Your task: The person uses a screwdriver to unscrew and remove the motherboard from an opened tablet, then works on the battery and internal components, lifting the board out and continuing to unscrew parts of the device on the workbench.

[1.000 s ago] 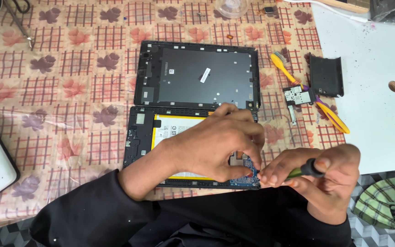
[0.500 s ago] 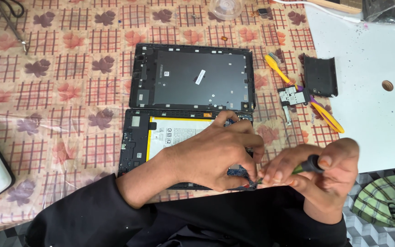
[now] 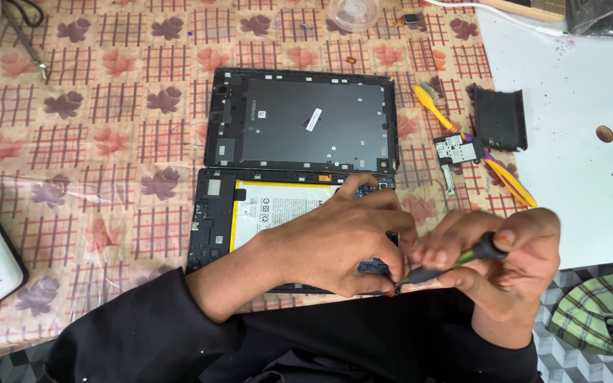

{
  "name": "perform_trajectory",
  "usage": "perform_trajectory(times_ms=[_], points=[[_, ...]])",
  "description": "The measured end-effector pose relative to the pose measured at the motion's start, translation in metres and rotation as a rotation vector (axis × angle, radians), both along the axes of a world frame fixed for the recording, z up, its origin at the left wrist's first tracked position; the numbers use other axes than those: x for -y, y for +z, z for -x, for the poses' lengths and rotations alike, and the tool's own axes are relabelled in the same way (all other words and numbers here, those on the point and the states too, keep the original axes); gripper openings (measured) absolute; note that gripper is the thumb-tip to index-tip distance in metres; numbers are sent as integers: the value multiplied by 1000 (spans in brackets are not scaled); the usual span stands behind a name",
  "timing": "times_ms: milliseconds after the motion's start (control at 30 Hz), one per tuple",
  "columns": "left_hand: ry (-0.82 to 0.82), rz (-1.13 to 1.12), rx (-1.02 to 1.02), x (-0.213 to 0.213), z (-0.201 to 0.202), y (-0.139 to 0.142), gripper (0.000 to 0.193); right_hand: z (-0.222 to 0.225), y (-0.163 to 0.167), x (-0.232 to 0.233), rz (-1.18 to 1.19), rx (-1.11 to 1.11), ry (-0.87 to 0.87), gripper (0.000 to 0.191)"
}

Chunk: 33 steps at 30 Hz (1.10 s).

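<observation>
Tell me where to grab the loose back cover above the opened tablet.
Grip the back cover at its left edge, coming in from the left. It lies flat, inside up; that side is bare cloth, while the tablet and left hand crowd its near edge.

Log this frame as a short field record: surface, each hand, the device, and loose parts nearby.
surface: table with a floral checked cloth
left hand: rests on the opened tablet, fingertips at its lower right corner
right hand: grips a small screwdriver, tip aimed at that same corner
tablet: back removed, pale battery exposed
back cover: lies inner side up just above the tablet
loose parts: yellow brush, small circuit board, black plastic piece
right side: white board
</observation>
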<state>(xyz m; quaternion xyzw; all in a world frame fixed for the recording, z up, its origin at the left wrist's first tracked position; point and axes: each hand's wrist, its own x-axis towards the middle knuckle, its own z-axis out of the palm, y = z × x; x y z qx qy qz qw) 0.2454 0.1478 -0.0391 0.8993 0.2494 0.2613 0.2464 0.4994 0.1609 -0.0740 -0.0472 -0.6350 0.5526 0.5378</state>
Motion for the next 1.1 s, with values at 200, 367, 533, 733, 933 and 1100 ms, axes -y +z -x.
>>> perform_trajectory(times_ms=[200,367,533,733,933,1100], points=[[-9,17,-19,1,-1,-1,8,9,6,-2,-18,-4,-2,55],[2,12,-54,2,-3,-1,13,15,18,8,76,42,-17,51],[-9,36,-81,1,-1,-1,13,14,13,-1,-40,78,-14,61],[-24,0,-37,1,-1,-5,14,-2,-1,-9,40,17,102,53],[-21,-50,-113,4,-4,-6,17,4,-8,-10,147,-229,50,47],[-22,-114,-109,8,-3,-14,14,-1,-8,-15,412,-416,-30,52]])
